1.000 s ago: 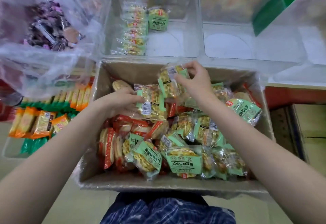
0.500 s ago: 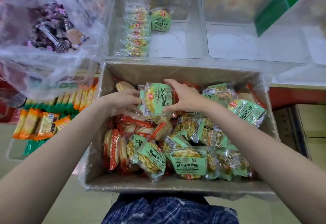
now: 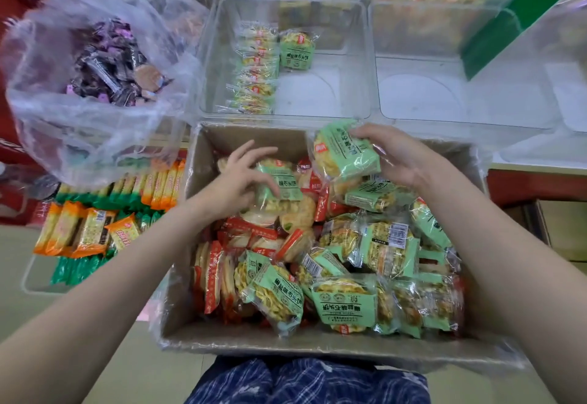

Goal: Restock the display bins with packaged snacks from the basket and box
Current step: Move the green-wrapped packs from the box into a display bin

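green snack pack (image 3: 346, 149) is up over the far edge of the cardboard box (image 3: 241, 340), pinched in my right hand (image 3: 397, 159). left hand (image 3: 244, 178) fingers spread, touching another green pack (image 3: 279, 184) in the box. clear bin (image 3: 317, 98) just beyond.

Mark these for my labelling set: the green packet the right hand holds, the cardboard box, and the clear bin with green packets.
green packet (image 3: 347, 149), head view, label face.
cardboard box (image 3: 251, 140), head view, far inner wall.
clear bin (image 3: 336, 95), head view, bare floor.

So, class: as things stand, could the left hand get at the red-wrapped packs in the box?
Probably yes. The left hand is inside the open box, over a green pack, with red-wrapped packs lying exposed beside it.
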Motion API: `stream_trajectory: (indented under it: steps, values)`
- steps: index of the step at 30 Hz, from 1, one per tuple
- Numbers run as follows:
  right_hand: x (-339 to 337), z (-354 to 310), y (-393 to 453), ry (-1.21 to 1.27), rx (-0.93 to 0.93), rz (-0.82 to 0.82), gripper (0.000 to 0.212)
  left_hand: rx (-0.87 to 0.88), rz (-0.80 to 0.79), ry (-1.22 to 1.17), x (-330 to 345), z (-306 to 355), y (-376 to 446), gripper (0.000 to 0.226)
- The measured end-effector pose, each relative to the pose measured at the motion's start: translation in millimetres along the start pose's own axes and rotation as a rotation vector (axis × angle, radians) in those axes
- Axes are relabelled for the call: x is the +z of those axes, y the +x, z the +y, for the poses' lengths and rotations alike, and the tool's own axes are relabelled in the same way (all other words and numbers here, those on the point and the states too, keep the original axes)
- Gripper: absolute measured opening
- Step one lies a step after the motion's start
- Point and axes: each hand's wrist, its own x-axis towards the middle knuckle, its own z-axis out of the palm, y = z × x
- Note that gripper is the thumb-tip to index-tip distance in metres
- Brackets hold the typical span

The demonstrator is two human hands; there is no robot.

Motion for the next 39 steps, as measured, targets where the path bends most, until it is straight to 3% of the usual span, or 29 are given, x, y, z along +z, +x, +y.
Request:
stream_trajectory:
  steps: [2,5,8,10,12,14,17,19,21,24,27,30,32,35,37,39]
  values:
    - [3.0,4.0,1.0,-0.074,0.054,0.045,0.023,-0.028,0.016,-0.086,7.9,-1.5,-6.2,0.058]
    - [7.1,6.3,1.9,-0.059,0.068,0.010,0.045,-0.228,0.202,-0.420,12.0,-8.7,-5.8,0.048]
    - [19.3,10.3,1.6,-0.098,0.053,0.011,0.033,-0.444,0.241,-0.524,14.6,-10.0,6.1,0.024]
    - [30.4,22.7,5.6,-0.162,0.064,0.072,0.027,-0.499,0.243,-0.530,14.2,-5.2,14.9,0.023]
    - [42.4,38.3,12.2,-0.306,0.063,0.130,0.033,-0.526,0.215,-0.564,10.8,-0.2,20.9,0.031]
    - [52.9,47.6,15.8,-0.446,0.041,0.151,0.050,-0.539,0.100,-0.500,6.7,0.1,23.6,0.047]
    - [63.4,49.4,17.8,-0.779,0.007,0.076,0.079,-0.457,-0.136,-0.076,2.3,1.7,24.3,0.068]
    - [67.8,49.6,20.3,-0.894,0.023,0.001,0.097,-0.390,-0.183,0.138,0.6,6.5,25.8,0.074]
    - [71.2,48.4,20.8,-0.902,0.024,-0.023,0.102,-0.353,-0.181,0.101,-4.6,9.1,25.9,0.067]
    - [69.5,39.9,13.4,-0.872,-0.038,-0.029,0.086,-0.270,-0.191,-0.099,-15.9,12.7,22.5,0.044]
    - [50.8,23.0,-0.2,-0.587,-0.082,-0.119,0.056,-0.276,-0.156,-0.547,-26.2,27.9,20.5,0.050]
    - [15.8,7.2,-8.8,-0.445,-0.040,-0.064,0.070,-0.391,-0.030,-0.903,-20.8,43.6,35.3,0.046]
    - [-9.9,2.5,-15.4,-0.346,-0.018,0.045,0.078,-0.559,-0.031,-0.858,-8.3,56.1,47.6,0.042]
    - [-40.3,3.7,-29.1,-0.105,-0.029,0.134,0.028,-0.718,-0.312,-0.866,20.4,78.5,58.2,0.061]
    - [-54.1,8.6,-37.4,-0.001,0.011,0.135,0.018,-0.749,-0.385,-0.940,39.6,92.1,66.4,0.070]
    - [-61.8,15.0,-41.7,0.053,0.054,0.116,0.020,-0.731,-0.327,-0.969,54.2,101.5,75.4,0.055]
